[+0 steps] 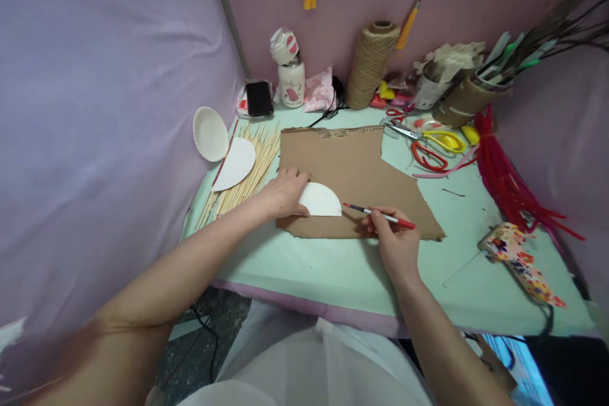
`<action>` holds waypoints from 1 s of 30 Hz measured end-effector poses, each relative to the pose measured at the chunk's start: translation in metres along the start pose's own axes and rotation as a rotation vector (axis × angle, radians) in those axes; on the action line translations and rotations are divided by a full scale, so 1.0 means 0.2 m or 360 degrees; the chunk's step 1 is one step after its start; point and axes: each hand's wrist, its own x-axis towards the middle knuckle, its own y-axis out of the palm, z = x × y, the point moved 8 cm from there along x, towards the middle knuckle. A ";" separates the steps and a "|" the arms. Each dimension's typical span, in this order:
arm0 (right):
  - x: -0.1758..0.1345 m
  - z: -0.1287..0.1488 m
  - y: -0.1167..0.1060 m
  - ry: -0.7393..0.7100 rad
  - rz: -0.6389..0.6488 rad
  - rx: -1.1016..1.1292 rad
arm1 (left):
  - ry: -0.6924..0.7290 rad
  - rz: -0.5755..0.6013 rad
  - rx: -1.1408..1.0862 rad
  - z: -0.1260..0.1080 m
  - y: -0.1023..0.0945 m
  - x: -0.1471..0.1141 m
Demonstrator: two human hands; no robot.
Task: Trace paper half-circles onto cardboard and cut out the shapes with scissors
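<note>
Worktop [309,266]: pale green cover, carrying all items noted below. Cardboard [347,155]: one brown sheet of irregular outline, lying flat on the worktop and extending beneath both hands. Judged risk: it could slide if pushed sideways, as nothing is seen fastening it down. Sticks [259,184]: a loose spread, just beside the cardboard on the left; judged liable to roll if brushed by the arm.

Right hand [394,238]: thumb and fingers pinching the pen. Left hand [288,193]: fingers slightly spread, laid flat as a hold-down, pinching nothing that can be seen.

Half-disc [322,201]: white, flat on the cardboard, straight edge toward the front of the worktop. Judged risk: pressed at its left end only, it could swing or lift if the pen pushes against the free right end. Position: between the hands, left end under the left hand, right corner near the pen's tip.

Pen [392,219]: tip pointing left, just beside that corner with a narrow gap; whether it meets the cardboard cannot be confirmed.
</note>
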 end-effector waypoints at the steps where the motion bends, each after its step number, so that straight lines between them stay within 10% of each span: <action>1: 0.00 0.00 0.00 -0.0002 0.0007 -0.0020 | -0.0019 0.0007 0.0004 0.00 0.02 0.01; 8: 0.00 0.01 -0.01 0.0003 0.0011 -0.0003 | -0.0138 -0.0043 -0.0244 0.08 -0.03 0.04; 17: 0.00 -0.01 -0.01 0.0047 0.0000 0.0089 | -0.0455 -0.1054 -0.1999 0.48 -0.29 -0.24; 25: 0.01 -0.02 -0.01 0.0038 -0.0003 0.0102 | -0.0641 -0.1438 -0.2297 0.58 -0.21 -0.53; 30: -0.03 0.02 -0.01 -0.0069 -0.0022 0.0269 | -0.0738 -0.1086 -0.2568 0.33 0.03 -0.55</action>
